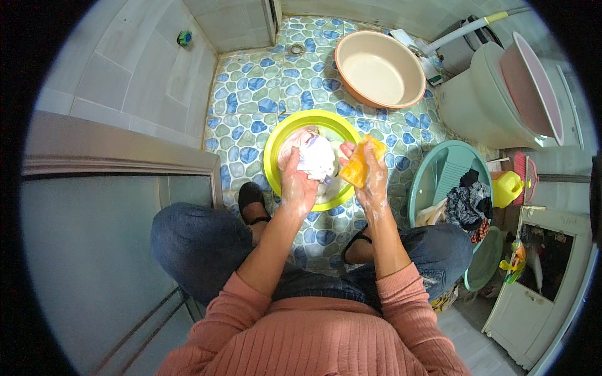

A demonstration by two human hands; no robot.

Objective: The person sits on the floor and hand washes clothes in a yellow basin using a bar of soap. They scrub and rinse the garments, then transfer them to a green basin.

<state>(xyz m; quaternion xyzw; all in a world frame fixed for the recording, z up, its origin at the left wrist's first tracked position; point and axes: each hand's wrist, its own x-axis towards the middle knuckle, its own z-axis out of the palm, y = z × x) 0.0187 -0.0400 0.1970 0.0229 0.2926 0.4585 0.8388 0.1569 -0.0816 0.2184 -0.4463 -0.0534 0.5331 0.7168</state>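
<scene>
Yellow soap (359,164) sits pinched in the right hand (371,178). The left hand (296,185) curls its fingers around a white cloth (315,156) over the green basin (276,141). The hands look soapy, so washing seems begun; more clothes (464,203) wait in the teal tub (419,188).

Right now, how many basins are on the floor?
3: a yellow-green basin under the hands, a beige basin beyond it, and a teal basin of clothes at right. Others may be hidden.
</scene>
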